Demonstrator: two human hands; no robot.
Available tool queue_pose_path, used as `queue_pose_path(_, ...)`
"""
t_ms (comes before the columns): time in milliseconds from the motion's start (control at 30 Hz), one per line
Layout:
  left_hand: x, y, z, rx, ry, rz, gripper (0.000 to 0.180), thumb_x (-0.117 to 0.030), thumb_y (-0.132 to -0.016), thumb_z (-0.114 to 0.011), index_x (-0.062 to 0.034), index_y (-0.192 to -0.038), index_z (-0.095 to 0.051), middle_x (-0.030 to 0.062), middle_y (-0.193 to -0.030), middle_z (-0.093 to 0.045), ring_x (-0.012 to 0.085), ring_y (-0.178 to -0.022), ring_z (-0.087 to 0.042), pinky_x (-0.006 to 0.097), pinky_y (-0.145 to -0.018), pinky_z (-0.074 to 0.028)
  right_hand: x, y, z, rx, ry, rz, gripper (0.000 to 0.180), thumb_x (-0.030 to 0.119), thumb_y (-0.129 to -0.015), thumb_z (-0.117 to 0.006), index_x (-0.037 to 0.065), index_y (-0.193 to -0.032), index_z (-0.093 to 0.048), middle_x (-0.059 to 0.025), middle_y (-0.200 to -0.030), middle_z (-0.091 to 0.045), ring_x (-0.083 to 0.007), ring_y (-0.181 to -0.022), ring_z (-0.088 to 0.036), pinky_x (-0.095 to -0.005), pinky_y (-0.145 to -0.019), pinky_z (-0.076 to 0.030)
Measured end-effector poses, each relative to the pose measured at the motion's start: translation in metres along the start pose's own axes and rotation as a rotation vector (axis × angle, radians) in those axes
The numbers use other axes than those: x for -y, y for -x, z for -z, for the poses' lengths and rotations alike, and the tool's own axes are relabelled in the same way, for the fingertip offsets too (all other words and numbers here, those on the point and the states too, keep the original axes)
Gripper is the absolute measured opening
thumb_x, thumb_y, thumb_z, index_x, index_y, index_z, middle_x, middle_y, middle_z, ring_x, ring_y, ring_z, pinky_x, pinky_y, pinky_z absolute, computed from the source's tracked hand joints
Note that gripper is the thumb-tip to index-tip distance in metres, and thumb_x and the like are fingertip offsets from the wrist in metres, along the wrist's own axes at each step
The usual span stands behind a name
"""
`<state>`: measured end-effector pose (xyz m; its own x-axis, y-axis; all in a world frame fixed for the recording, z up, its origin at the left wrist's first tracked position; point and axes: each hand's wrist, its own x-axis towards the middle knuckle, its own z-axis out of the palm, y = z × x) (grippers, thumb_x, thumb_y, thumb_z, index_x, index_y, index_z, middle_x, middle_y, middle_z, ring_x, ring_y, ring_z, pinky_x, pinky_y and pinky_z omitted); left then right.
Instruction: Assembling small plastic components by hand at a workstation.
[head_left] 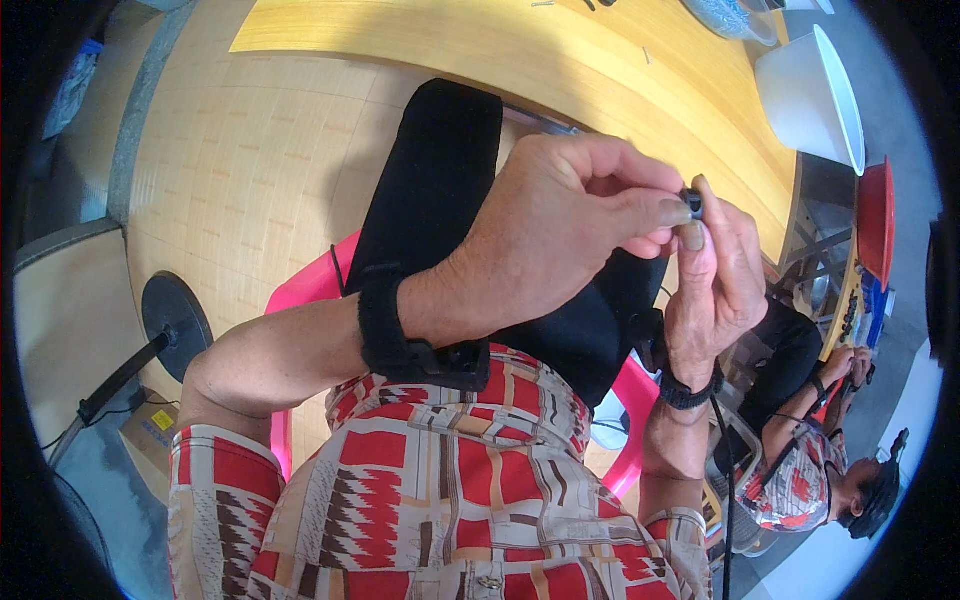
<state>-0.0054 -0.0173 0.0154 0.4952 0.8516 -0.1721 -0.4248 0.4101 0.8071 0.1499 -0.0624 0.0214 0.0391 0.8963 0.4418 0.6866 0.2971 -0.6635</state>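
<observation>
A small black piece (pixel 691 203), too small to name more exactly, sits between the fingertips of both hands, above my lap by the table's near edge. My left hand (pixel 560 225) reaches across from the left and pinches it between thumb and forefinger. From below and the right, my right hand (pixel 715 265) grips the same piece, its fingers pointing up and its thumb close to my left thumb. The fingers cover much of the piece, so its full shape is hidden.
Ahead lies a yellow wooden table (pixel 420 28) with a thin pin-like piece (pixel 647 55) on it. At its right end stand a white tub (pixel 810 95) and a red basin (pixel 874 225). A co-worker (pixel 800 480) sits at the right. At left is a round black stand base (pixel 175 312).
</observation>
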Motion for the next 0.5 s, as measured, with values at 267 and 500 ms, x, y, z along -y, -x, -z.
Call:
queue_pose_path(267,0.0056,0.0002,-0.0020,-0.001,0.036,-0.041,0.020,-0.004,-0.080,-0.062,0.0037,-0.098,-0.058,0.0106,-0.085,-0.063,0.0131,-0.075,-0.062,0.020,-0.067,-0.052,0.0015,-0.0021,0.0028,-0.013,0.024,0.056,0.027,0.009,-0.078,-0.063,0.000,-0.103,-0.062,-0.0108,-0.084,-0.060,-0.0168,-0.074,-0.056,-0.0253,-0.067,-0.044)
queue_pose_path(500,0.0023,0.0020,-0.0002,0.010,-0.037,-0.077,0.019,-0.003,-0.078,-0.063,0.0005,-0.097,-0.060,0.0064,-0.084,-0.064,0.0090,-0.074,-0.061,0.016,-0.058,-0.046,0.0073,-0.0021,0.0004,0.008,-0.027,0.078,0.042,-0.001,-0.067,-0.069,0.001,-0.108,-0.060,-0.0103,-0.085,-0.058,-0.0143,-0.069,-0.054,-0.0226,-0.060,-0.044)
